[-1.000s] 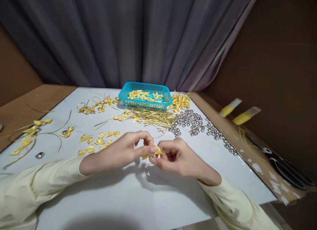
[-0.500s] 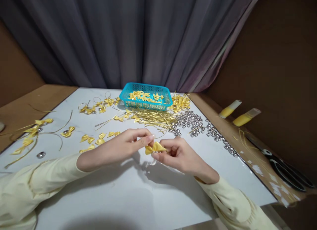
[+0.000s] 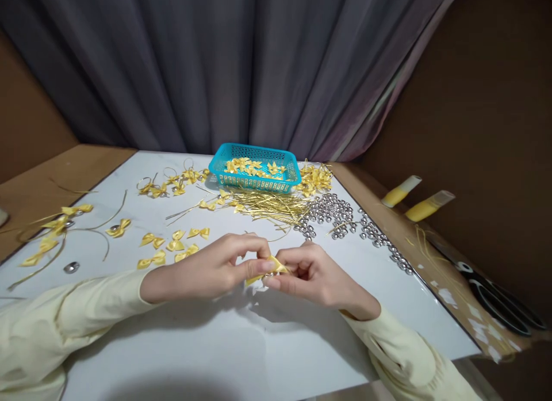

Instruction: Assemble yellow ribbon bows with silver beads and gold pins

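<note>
Between my two hands is a yellow ribbon bow (image 3: 279,265), held just above the white tabletop. My left hand (image 3: 230,267) pinches its left side, thumb in front and fingers curled behind. My right hand (image 3: 313,274) grips the other side with thumb and forefinger. Something small and shiny shows at the bow's lower middle, partly covered by the fingertips. Left of my left hand lie several loose yellow bows (image 3: 176,241). Beyond my hands is a pile of gold twist ties (image 3: 271,207), with a heap of small silver bells or beads (image 3: 332,208) to its right.
A turquoise basket (image 3: 255,185) holding yellow bows stands at the table's back. More bows with gold ties (image 3: 49,234) lie at left, near a silver piece (image 3: 71,267). On the brown surface at right are scissors (image 3: 491,297), two yellow-filled tubes (image 3: 429,205) and white scraps (image 3: 447,297).
My left hand has moved slightly right and down, its thumb now over the bow's left side and hiding more of it. My right hand stays nearly in place.
</note>
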The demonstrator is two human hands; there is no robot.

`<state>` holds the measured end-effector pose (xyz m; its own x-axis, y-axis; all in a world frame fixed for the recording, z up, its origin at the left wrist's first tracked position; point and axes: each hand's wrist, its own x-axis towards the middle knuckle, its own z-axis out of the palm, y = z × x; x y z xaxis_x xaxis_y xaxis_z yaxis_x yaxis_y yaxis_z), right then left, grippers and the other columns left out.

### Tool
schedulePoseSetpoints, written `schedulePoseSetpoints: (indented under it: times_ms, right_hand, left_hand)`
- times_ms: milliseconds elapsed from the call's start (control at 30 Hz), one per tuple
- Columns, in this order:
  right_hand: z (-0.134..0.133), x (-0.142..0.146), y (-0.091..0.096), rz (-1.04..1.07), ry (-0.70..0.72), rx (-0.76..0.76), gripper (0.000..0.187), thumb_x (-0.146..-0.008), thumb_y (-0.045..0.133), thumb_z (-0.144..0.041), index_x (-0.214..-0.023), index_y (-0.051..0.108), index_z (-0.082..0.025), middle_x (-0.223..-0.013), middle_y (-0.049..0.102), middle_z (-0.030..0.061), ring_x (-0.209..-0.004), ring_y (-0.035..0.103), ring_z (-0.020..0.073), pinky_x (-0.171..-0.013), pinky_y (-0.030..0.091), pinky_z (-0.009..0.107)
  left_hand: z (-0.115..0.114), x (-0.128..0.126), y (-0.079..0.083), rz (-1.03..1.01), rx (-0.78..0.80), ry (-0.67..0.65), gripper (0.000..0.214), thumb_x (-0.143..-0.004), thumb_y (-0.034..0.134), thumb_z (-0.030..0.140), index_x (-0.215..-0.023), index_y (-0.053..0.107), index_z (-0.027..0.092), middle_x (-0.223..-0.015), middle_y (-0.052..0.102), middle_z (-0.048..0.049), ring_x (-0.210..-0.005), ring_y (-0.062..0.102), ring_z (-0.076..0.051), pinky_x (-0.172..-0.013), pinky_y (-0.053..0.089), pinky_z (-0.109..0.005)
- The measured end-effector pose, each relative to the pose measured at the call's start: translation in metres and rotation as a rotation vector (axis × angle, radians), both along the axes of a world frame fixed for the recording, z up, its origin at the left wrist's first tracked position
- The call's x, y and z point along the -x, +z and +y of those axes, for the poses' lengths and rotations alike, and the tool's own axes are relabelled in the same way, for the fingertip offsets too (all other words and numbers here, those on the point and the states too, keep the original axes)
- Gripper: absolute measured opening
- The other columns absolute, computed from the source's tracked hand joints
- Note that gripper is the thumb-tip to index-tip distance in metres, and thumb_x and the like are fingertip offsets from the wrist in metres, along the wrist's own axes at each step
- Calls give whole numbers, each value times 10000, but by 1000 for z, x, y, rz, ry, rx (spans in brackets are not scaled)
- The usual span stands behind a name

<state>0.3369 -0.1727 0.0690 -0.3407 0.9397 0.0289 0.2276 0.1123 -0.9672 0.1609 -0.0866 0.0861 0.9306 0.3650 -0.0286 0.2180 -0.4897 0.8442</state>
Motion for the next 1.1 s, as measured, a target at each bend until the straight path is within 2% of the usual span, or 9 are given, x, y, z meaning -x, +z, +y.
schedulePoseSetpoints:
  times_ms: [133, 300, 400, 500, 600, 667, 767, 933, 1100]
  right_hand:
    - [-1, 2, -2, -26, 1, -64, 284, -809, 622, -306, -618, 491, -140, -503, 207, -98, -435, 176, 31, -402, 144, 200]
    - [-1, -1, -2, -158, -47, -183, 341, -816, 583, -292, -545, 429, -153, -473, 217, -95, -432, 196, 33, -403, 160, 194]
    - [0, -5, 0, -158, -41, -173, 321, -784, 634, -322, -570, 470, -148, -459, 263, -96, -423, 220, 32, -387, 177, 179]
    - [1, -8, 0, -129, -21, -117, 280, -826, 590, -351, -660, 551, -129, -476, 320, -87, -411, 232, 31, -367, 177, 171]
    - [2, -8, 0, -125, 5, -98, 295, -852, 554, -341, -648, 545, -128, -481, 279, -93, -409, 213, 29, -360, 163, 167]
    - [2, -6, 0, -141, 19, -117, 278, -829, 584, -327, -640, 540, -129, -476, 248, -100, -413, 205, 29, -362, 167, 163]
    - [2, -4, -1, -183, 25, -172, 230, -802, 601, -266, -631, 533, -128, -463, 302, -97, -416, 236, 25, -375, 210, 149]
    - [1, 1, -3, -276, -27, -285, 185, -731, 589, -132, -568, 500, -130, -454, 323, -94, -422, 247, 19, -395, 236, 134]
    - [0, 3, -3, -305, -56, -284, 169, -718, 578, -141, -564, 508, -135, -450, 338, -92, -416, 255, 26, -391, 240, 143]
  left_hand:
    - [3, -1, 1, 41, 87, -31, 312, -907, 429, 404, -718, 511, 170, -702, 487, 29, -640, 426, -113, -550, 303, -210]
    - [10, -3, 0, 34, 138, -80, 311, -910, 435, 422, -763, 540, 169, -753, 510, 17, -706, 471, -128, -639, 354, -224]
    - [13, -3, -1, -6, 98, -122, 289, -918, 439, 386, -755, 546, 173, -786, 503, 12, -764, 490, -135, -720, 371, -229]
    - [15, -3, -2, -39, 23, -161, 278, -928, 432, 349, -741, 542, 175, -787, 509, 5, -813, 492, -144, -774, 371, -232]
    - [14, -3, -2, -68, -40, -162, 280, -938, 418, 337, -742, 538, 178, -779, 520, 1, -804, 491, -144, -780, 373, -235]
    - [13, -3, -2, -95, -90, -161, 289, -943, 411, 335, -735, 534, 177, -761, 526, -2, -790, 487, -145, -776, 371, -241]
    - [11, -3, -2, -113, -152, -173, 303, -945, 405, 337, -722, 531, 175, -731, 532, -8, -791, 478, -156, -770, 368, -252]
    - [9, -3, -4, -81, -152, -186, 321, -947, 397, 330, -690, 505, 172, -715, 508, -6, -773, 467, -153, -745, 365, -247]
    - [10, -4, -5, -72, -115, -156, 307, -938, 404, 328, -689, 501, 175, -715, 501, 1, -775, 471, -151, -751, 366, -246]
